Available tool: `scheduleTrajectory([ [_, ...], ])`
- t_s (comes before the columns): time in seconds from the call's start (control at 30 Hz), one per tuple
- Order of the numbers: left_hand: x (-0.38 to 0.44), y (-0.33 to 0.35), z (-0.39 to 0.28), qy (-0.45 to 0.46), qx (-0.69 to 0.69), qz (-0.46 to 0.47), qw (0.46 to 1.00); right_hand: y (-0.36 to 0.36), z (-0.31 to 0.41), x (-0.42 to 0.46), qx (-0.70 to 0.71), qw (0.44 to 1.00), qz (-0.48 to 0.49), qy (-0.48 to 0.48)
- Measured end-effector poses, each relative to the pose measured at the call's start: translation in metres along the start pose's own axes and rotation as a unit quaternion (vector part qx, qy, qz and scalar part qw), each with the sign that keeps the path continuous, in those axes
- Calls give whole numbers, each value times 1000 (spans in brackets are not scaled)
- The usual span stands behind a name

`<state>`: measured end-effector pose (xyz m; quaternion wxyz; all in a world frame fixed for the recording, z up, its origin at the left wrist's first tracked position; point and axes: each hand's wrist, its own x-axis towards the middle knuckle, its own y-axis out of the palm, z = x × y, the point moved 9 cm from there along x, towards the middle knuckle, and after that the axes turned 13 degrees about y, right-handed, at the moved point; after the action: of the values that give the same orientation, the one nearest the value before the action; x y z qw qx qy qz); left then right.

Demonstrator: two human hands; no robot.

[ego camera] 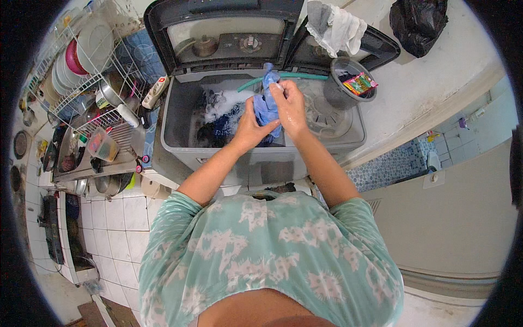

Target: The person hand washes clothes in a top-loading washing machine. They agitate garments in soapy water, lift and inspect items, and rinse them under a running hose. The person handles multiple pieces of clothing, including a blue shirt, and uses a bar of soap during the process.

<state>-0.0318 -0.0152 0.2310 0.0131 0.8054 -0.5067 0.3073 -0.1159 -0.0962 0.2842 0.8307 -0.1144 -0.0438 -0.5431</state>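
A bunched, wet blue cloth [267,104] is held between my two hands over a twin-tub washing machine [253,157]. My left hand [254,124] grips its lower part, thumb and fingers around the fabric. Higher up, my right hand [291,107] pinches the cloth and looks wet or soapy. Below and to the left, the wash tub [179,110] contains dark clothes [224,126] with white suds [224,104] on them. A green hose [302,76] runs behind the cloth. On the right side lies the round spin-tub cover [327,116].
A grey bucket [347,101] holding a colourful sachet [359,85] stands at the machine's back right. White cloth [337,26] hangs over the raised smaller lid [382,43]. Left are a power strip [155,93], a dish rack [98,79] and a sink counter [122,149]. The larger lid [226,41] stands raised.
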Motion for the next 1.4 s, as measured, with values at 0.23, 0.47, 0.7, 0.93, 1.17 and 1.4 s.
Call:
scheduleTrajectory([
  [0.23,19,-40,-22,92,84,-36,992,-30,-49,44,57,986,57,149],
  [0.47,32,-47,-28,94,-26,-50,994,14,-40,-12,193,931,293,106],
  [0.7,37,-75,20,27,45,-148,988,-16,-30,-3,91,973,149,148],
  [0.93,34,-147,34,-6,170,-238,956,-109,-10,28,269,943,-11,197],
  [1.17,35,-158,52,-68,132,-267,952,-118,34,46,142,985,42,87],
  [1.4,32,-97,75,-276,-487,-205,803,-114,27,51,-103,987,48,-110],
])
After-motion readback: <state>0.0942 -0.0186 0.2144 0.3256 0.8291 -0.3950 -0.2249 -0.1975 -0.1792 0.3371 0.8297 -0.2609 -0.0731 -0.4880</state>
